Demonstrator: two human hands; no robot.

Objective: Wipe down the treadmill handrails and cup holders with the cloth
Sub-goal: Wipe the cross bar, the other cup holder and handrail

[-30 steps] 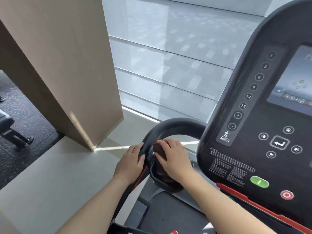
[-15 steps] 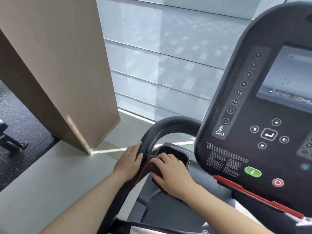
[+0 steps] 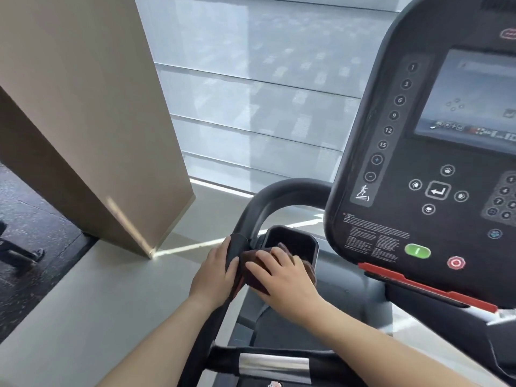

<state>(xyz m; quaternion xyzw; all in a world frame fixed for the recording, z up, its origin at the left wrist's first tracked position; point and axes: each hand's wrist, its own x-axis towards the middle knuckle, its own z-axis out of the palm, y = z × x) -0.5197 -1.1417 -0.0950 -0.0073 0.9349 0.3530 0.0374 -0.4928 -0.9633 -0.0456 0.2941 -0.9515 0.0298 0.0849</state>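
- While the person leaned over the treadmill, the left hand (image 3: 213,275) was wrapped around the left handrail (image 3: 237,248), fingers closed on the tube, steadying.
- Just to its right, the right hand (image 3: 282,277) lay flat, fingers spread, pressing the brown cloth (image 3: 252,275) onto the near rim of the cup holder (image 3: 290,241); part of the cloth sagged into the well.
- Pinned only by a flat palm, the cloth could have bunched or slid off towards the belt on a hard stroke, I judged.
- Beyond the right hand hung the console (image 3: 418,213); a wide swipe risked brushing the green button (image 3: 417,251) nearby.
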